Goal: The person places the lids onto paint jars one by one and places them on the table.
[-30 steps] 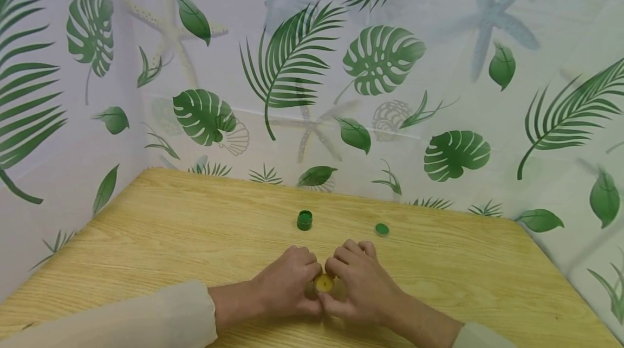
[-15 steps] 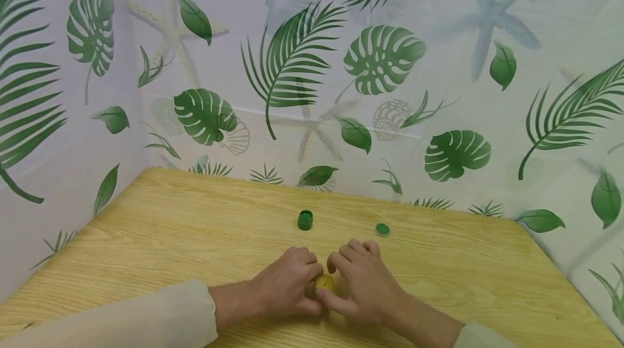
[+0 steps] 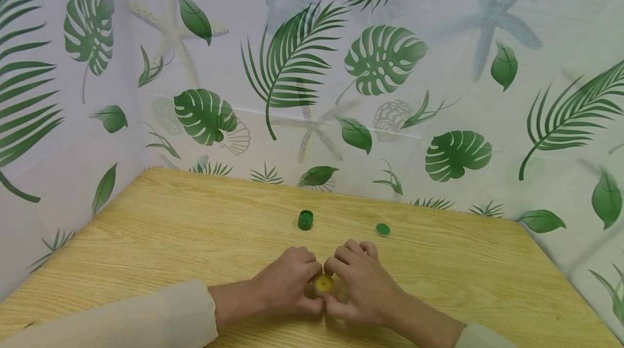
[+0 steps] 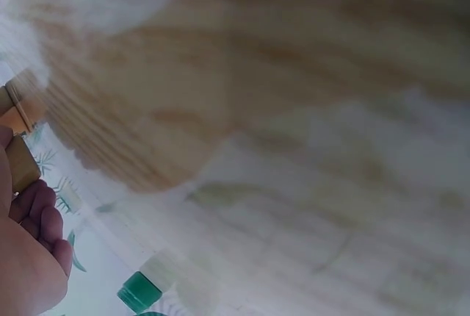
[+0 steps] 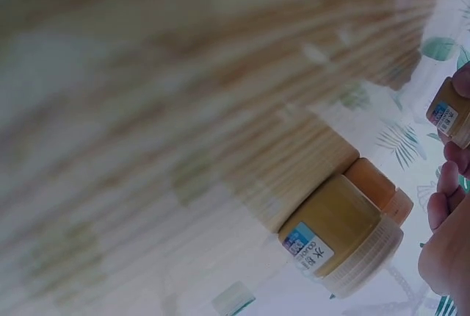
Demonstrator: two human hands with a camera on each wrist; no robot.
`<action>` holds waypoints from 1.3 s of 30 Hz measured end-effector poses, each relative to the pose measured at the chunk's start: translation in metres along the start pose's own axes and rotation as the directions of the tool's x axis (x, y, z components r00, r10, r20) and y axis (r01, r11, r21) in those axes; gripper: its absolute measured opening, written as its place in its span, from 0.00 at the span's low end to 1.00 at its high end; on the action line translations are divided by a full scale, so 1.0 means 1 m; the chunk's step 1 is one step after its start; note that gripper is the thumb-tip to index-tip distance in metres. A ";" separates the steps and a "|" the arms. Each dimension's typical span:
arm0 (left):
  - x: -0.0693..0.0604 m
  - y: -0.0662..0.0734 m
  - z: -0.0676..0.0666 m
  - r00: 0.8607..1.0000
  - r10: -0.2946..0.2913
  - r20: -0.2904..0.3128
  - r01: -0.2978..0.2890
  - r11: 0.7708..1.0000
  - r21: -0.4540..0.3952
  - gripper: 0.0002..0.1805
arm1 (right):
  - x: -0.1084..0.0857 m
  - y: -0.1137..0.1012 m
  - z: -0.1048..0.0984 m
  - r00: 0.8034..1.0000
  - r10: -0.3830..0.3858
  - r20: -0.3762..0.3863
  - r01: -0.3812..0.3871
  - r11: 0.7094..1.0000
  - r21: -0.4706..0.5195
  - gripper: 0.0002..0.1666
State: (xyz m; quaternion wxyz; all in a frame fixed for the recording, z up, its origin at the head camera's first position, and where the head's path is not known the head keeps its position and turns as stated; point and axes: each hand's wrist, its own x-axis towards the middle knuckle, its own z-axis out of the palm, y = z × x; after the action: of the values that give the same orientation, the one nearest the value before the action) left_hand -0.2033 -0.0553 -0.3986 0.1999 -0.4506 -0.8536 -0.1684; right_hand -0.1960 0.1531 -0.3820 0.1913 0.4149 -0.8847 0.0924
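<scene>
In the head view a small yellow paint jar point(image 3: 324, 283) stands near the front of the table, between both hands. My left hand point(image 3: 287, 283) grips it from the left with curled fingers and thumb. From the right, my right hand point(image 3: 365, 283) pinches its top edge between fingers and thumb. The same yellow jar shows at the edge of the right wrist view, with a printed label point(image 5: 444, 117). Part of it also appears in the left wrist view, beside my left hand's curled fingers point(image 4: 48, 220). The palms hide much of the jar.
Beyond the hands stands an uncapped green paint jar point(image 3: 305, 220); its green lid point(image 3: 382, 229) lies to the right. The right wrist view shows another yellow jar point(image 5: 338, 220) beside an orange jar point(image 5: 374, 184). A leaf-patterned sheet point(image 3: 312, 66) hangs behind the wooden table point(image 3: 195, 212).
My right fingers and thumb loosened and spread a little off the yellow jar half a second ago, and now close on its top edge again. My left hand keeps its grip.
</scene>
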 end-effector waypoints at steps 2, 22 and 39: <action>0.000 0.000 0.001 1.000 0.013 -0.008 -0.013 1.000 0.002 0.15 | 0.000 0.000 0.000 1.000 0.000 0.000 0.000 1.000 -0.008 0.13; 0.000 0.002 -0.001 0.996 0.003 0.094 -0.002 1.000 -0.011 0.17 | -0.002 -0.001 0.002 1.000 0.022 0.015 -0.022 1.000 -0.016 0.25; -0.001 0.002 0.001 0.998 -0.053 -0.026 0.052 0.997 -0.061 0.15 | -0.001 -0.001 0.003 0.999 0.013 -0.044 -0.013 1.000 -0.006 0.13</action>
State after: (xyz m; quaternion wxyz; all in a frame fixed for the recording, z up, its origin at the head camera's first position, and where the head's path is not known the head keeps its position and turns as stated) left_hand -0.2009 -0.0544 -0.4003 0.1932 -0.4316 -0.8568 -0.2056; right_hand -0.1952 0.1524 -0.3853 0.2116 0.4064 -0.8832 0.1000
